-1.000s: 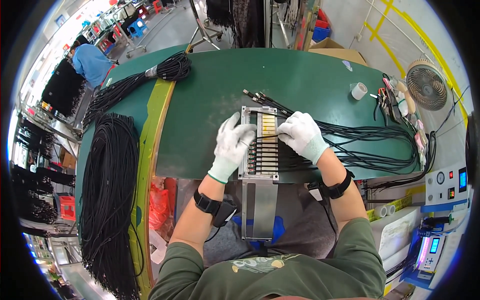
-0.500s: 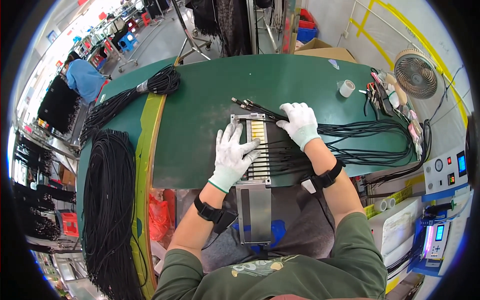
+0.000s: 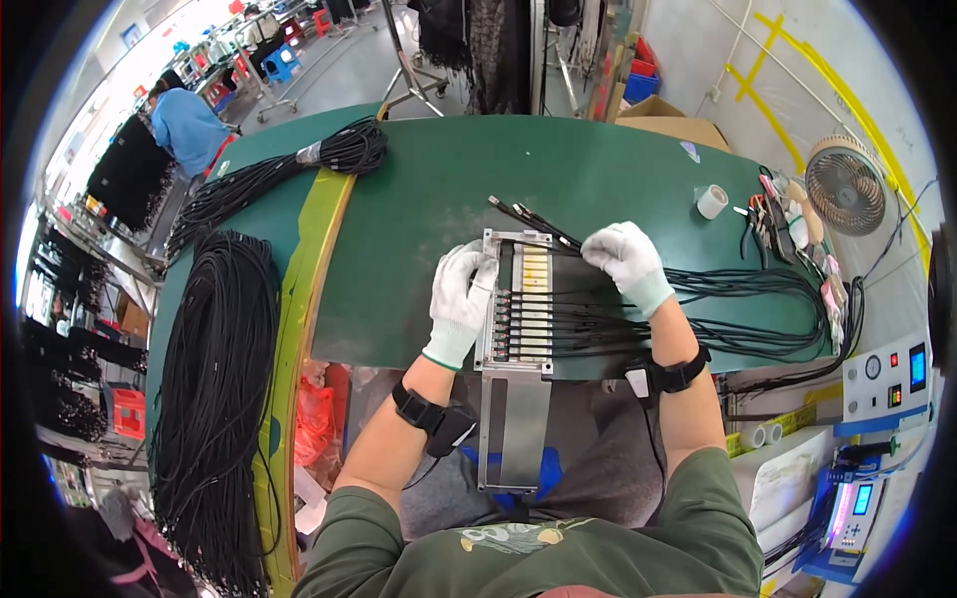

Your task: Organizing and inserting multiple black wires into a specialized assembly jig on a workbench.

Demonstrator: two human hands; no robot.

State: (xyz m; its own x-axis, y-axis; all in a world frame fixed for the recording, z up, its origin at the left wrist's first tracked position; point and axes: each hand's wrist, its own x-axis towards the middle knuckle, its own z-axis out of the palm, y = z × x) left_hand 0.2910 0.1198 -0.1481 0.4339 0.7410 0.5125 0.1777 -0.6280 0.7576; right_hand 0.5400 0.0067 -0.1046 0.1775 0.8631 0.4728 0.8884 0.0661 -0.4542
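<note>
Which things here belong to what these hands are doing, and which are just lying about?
Apparently in the job:
slotted metal fixture, left hand at its left edge
black cables laid across it
cable ends near the right hand

Apparently just lying about:
white roll
hand tools
desk fan

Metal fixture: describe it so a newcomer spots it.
On the green table, look between the left hand and right hand. The metal fixture there is a silvery frame crossed by black cables; its column of pale blocks sets it apart from them.

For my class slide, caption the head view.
Gloved left hand at a metal fixture, right hand near black cables, over a green table.
</note>
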